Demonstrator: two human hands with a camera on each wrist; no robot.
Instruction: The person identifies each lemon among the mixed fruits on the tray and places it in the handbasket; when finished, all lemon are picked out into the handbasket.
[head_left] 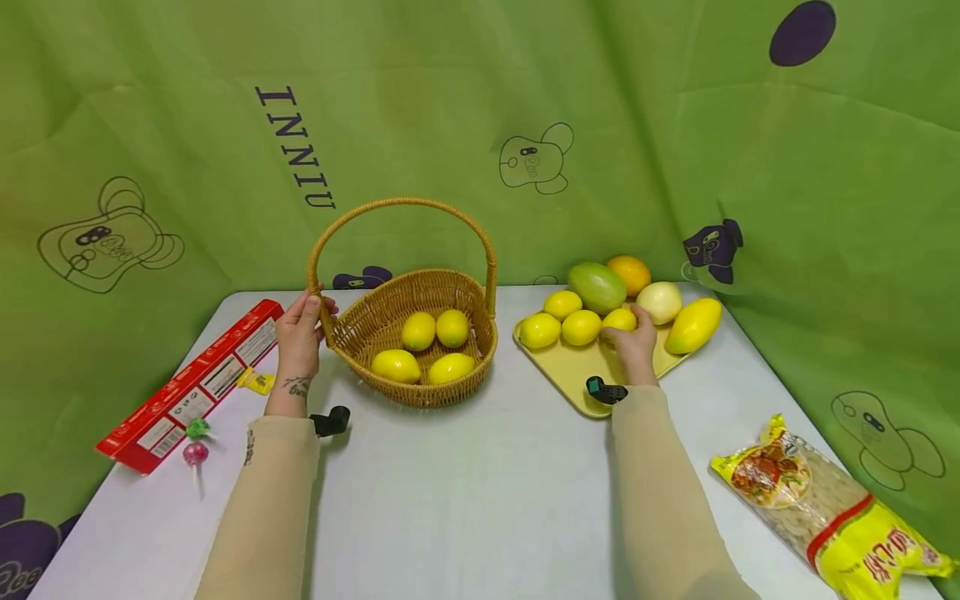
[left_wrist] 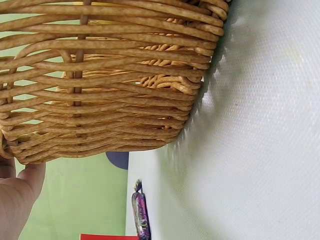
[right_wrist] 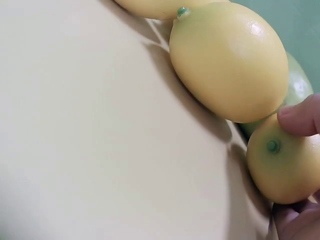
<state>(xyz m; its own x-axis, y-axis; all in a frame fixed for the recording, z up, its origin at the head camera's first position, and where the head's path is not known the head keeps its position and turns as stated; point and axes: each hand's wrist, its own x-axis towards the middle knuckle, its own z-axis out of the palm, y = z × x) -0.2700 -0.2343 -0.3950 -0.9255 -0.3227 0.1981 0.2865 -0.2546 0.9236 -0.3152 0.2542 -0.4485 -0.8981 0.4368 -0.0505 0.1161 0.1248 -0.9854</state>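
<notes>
Your left hand (head_left: 300,333) is curled round the wicker basket (head_left: 375,321) where the handle meets the rim, steadying it; the left wrist view shows the fingers against the weave. Four lemons already lie inside that basket. Your right hand (head_left: 633,346) is closing on a lemon (head_left: 620,320) on the yellow tray (head_left: 577,387) just right of the basket; the right wrist view shows a fingertip (right_wrist: 300,120) on top of the fruit and another finger beneath it, so it is pinched but, as far as I can judge, not yet lifted.

To do this grasp well, wrap your fingers further round the lemon before raising it, since its smooth skin could slip from a fingertip pinch. A neighbouring lemon (right_wrist: 227,60) lies touching it, and the green mango (head_left: 597,287) sits just behind, so lift straight up rather than dragging sideways, or you may roll the others off the tray. Keep your hold on the basket firm so it does not tip or slide on the table (head_left: 480,500).
</notes>
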